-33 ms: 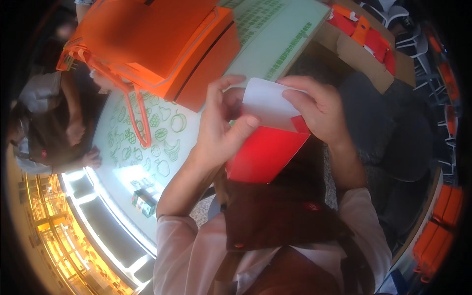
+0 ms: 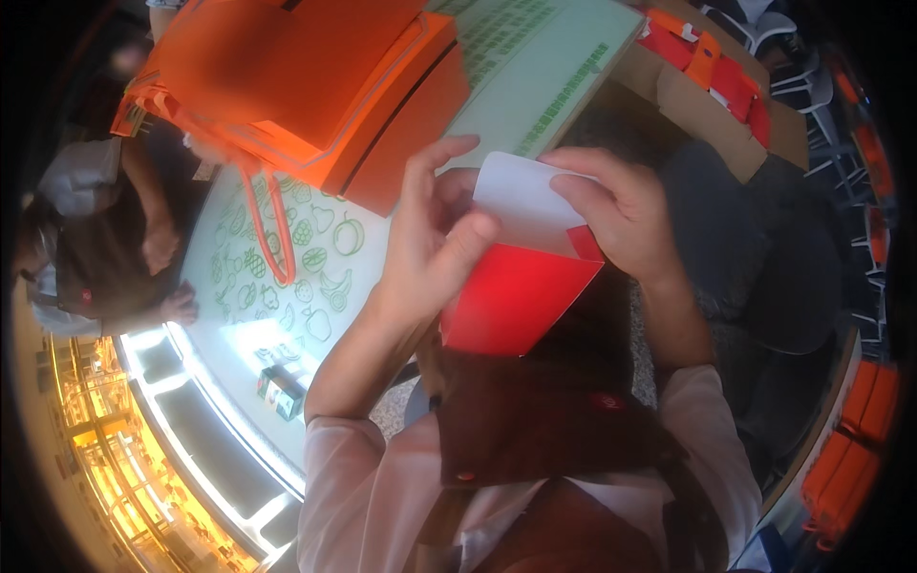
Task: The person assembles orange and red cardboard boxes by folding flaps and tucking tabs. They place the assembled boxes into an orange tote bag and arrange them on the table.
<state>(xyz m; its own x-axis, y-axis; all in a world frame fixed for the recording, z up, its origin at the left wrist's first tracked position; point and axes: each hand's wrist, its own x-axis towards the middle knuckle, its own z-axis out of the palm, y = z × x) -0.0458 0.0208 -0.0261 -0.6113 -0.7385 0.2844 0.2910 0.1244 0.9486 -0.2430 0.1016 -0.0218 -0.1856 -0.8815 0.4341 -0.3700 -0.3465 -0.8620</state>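
A red carton [image 2: 521,301] with a raised white flap [image 2: 516,186] is held between two bare hands, above the lap and in front of a brown apron [image 2: 535,420]. The flap is pinched by the right hand [image 2: 621,215], its thumb laid over the near white face and its fingers tucked behind the edge. By the left hand [image 2: 420,239] the carton's other side is flanked: the thumb is set at the upper left corner and the index finger is stretched outward, clear of the flap; whether firm pressure is applied there cannot be told. The body of the carton is slung below both sets of fingertips, toward the wearer, its long axis run from the flap down and slightly left to the base. The flap is most closely met by the right hand, the left being set off from it by a visible gap. Beyond the left hand, a white table [image 2: 363,277] printed with green fruit is partly covered by a large orange case [image 2: 401,138].
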